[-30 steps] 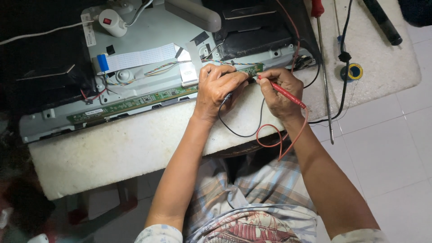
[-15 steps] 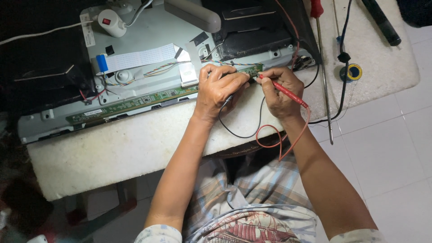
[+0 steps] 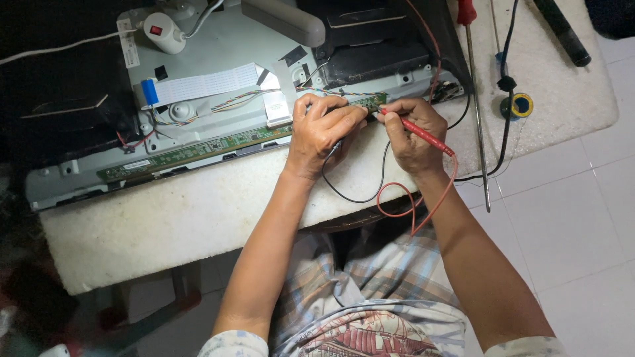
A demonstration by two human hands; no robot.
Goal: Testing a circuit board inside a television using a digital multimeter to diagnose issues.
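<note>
1. Probing a long narrow green circuit board (image 3: 198, 149), the person is working at its right-hand end, where it is running along the lower edge of a grey metal display chassis (image 3: 218, 112) lying on a white foam-topped bench (image 3: 198, 218).
2. Doing this step well, as I judge it, is asking for 2 things: keeping each tip steady on 1 contact, and keeping both wrists resting on the bench edge so that neither tip is sliding onto a neighbouring contact.
3. The right hand (image 3: 413, 135) is closing around a slim red test probe (image 3: 423, 134) in a pen-like grip, thumb and forefinger pinching near the tip, which is pointing left at the board's end; whether it is touching metal I cannot tell.
4. A thin red lead (image 3: 403, 211) is looping down from that probe over the bench edge.
5. The left hand (image 3: 321, 132) is curling shut over the board, knuckles up, fingers bent down; a thin black lead (image 3: 350, 195) is coming out from under the palm, so it is probably gripping a second probe, though the probe itself is hidden.
6. A long red-handled screwdriver (image 3: 477, 119) and a small yellow-rimmed tape roll (image 3: 520, 106) are lying to the right, well apart from both hands.
</note>
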